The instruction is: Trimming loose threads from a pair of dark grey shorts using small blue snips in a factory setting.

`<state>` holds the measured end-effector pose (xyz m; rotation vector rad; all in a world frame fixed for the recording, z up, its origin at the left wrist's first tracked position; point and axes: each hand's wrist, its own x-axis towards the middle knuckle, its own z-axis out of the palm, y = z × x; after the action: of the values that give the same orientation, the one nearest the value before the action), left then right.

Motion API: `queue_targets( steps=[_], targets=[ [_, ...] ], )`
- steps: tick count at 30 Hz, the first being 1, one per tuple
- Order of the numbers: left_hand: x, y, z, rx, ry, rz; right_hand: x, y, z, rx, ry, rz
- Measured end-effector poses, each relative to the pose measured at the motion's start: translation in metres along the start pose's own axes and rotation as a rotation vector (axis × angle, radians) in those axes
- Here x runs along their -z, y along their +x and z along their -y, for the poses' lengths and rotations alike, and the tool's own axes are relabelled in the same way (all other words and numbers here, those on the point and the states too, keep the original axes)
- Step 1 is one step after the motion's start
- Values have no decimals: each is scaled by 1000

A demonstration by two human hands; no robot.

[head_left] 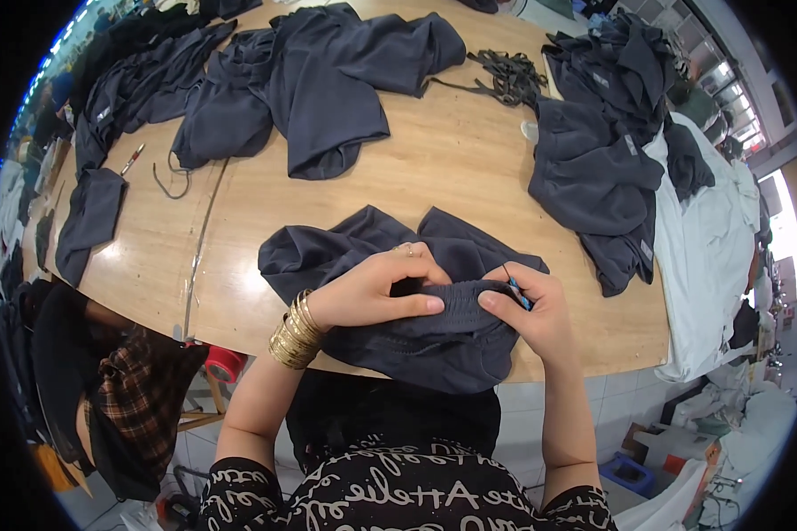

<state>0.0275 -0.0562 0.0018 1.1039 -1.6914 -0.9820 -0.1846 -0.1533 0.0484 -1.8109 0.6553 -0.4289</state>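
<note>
A pair of dark grey shorts (425,363) lies bunched at the table's near edge, its legs spread away from me. Its gathered elastic waistband (462,307) is raised between my two hands. My left hand (372,290), with gold bangles on the wrist, pinches the band, thumb on the near face and fingers tucked behind. At the band's right part, my right hand (536,310) grips it between thumb and fingers. A small blue tool (518,292) with a thin dark tip is also tucked in the right hand; its kind is mostly hidden.
More dark garments (328,80) lie across the far side and in a pile (593,159) at the right. A tangle of dark cords (509,75) is at the back. Left are a pen (133,157) and a loose cord (170,183). White cloth (704,239) hangs over the right edge.
</note>
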Motion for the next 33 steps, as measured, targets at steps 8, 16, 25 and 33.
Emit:
queue_targets(
  steps=[8,16,25,33],
  targets=[
    [-7,-15,0,55,-209,-212,-7,-4,-10,-18,-60,-102],
    [-24,-21,-8,128,-423,-222,-25,-5,-27,69,-102,-133],
    [-30,-26,-21,253,-516,-338,-19,-22,1,451,-483,-309],
    [-32,-28,-27,256,-465,-359,-20,-24,5,464,-687,-303]
  ],
)
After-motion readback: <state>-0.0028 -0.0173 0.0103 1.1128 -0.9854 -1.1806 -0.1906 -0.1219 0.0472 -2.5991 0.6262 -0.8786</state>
